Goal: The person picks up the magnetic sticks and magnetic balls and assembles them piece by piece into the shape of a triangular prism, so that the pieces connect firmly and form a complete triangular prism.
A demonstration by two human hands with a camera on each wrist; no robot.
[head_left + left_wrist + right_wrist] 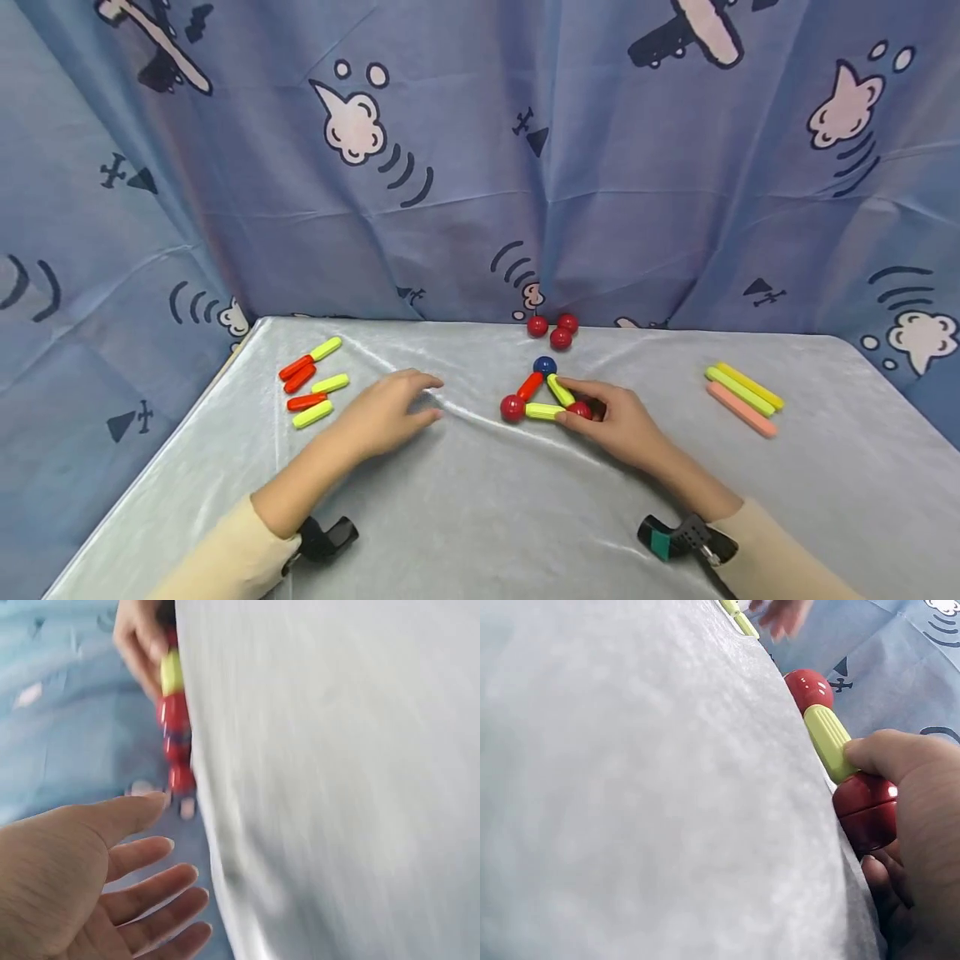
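Observation:
A toy triangle of short rods and balls lies mid-table in the head view: a blue ball (545,365) at the far corner, red balls at the near left (512,407) and near right, a red rod (529,386) and two yellow-green rods (543,411). My right hand (626,423) grips its near right corner. In the right wrist view the thumb presses a yellow-green rod (829,742) beside a red ball (866,810); the other fingers are partly hidden. My left hand (386,412) holds nothing, its fingers loosely extended, between the triangle and the loose rods.
Several loose red and yellow-green short rods (307,402) lie at the left. Three red balls (560,338) sit at the back edge beyond the triangle. Longer yellow, green and salmon sticks (742,408) lie at the right. A patterned blue curtain (465,208) hangs behind the table.

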